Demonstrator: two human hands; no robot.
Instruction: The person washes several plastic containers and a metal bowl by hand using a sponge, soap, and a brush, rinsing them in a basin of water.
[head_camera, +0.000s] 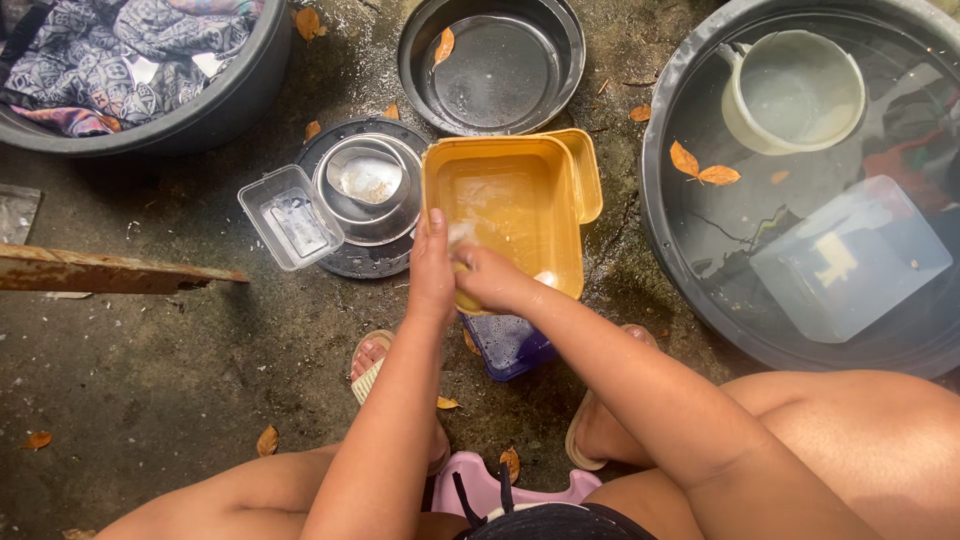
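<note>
While the left hand (432, 268) clamps the yellow tub (512, 205) at its seven o'clock rim and the right hand (487, 283) grips a sponge (466, 299), the soapy, wet tub could slip free.

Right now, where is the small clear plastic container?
In the head view, the clear plastic container lies left of the yellow tub, leaning against the stacked metal bowls.

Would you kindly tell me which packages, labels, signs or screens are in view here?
No labels, signs or screens show.
Yellow rectangular plastic container: centre, held by left hand, right hand inside it.
Clear rectangular plastic tub: left of it, empty.
Clear rectangular plastic box: floating in the right-hand basin.
</note>
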